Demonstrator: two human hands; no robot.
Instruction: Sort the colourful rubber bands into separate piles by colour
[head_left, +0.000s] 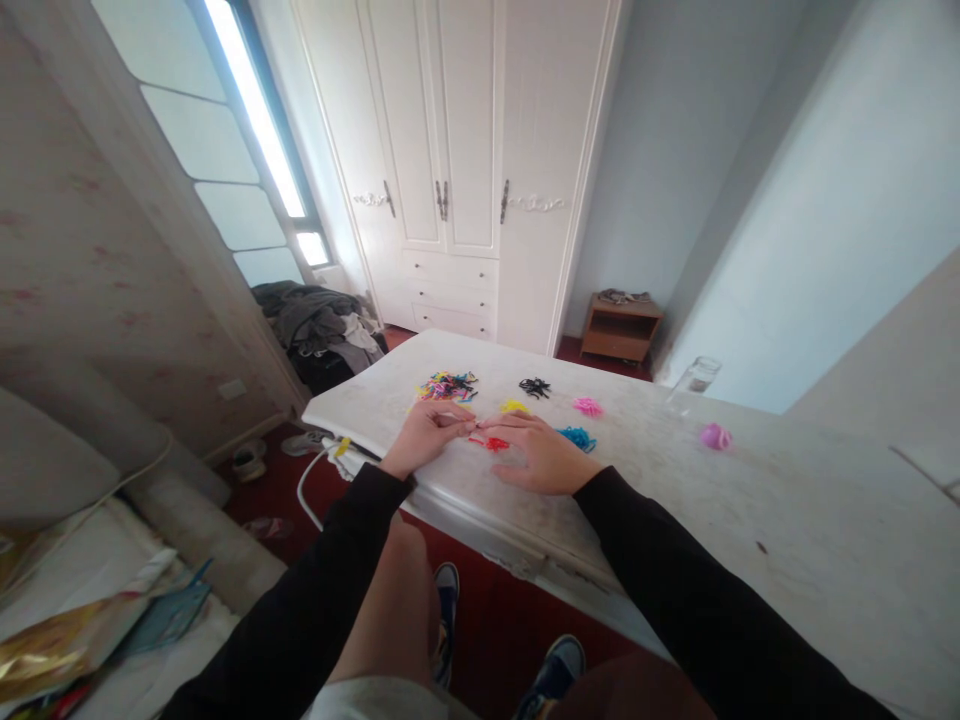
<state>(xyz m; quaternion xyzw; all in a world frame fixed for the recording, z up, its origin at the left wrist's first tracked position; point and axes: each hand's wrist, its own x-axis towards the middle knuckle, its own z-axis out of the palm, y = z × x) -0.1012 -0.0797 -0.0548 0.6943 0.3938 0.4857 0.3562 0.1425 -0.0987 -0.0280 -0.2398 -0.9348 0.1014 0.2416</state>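
My left hand [431, 435] is over the table's near edge, thumb and fingers pinched together. Something tiny and dark may be at its fingertips, too small to name. My right hand [544, 455] reaches in from the right, its fingers stretched to meet the left fingertips and its thumb apart. Below and between the hands lies a small red pile of thin strands [495, 444]. Just beyond are yellow strands [514, 407], partly hidden by the right hand, and blue strands [577, 438]. A mixed-colour heap [447, 387] sits behind the left hand.
Black strands [535, 387] and pink strands [589, 407] lie farther back on the white table [645, 520]. To the right are a clear glass jar [697, 378] and a pink-purple ball-like thing [716, 436]. A white wardrobe [465, 130] stands behind the table.
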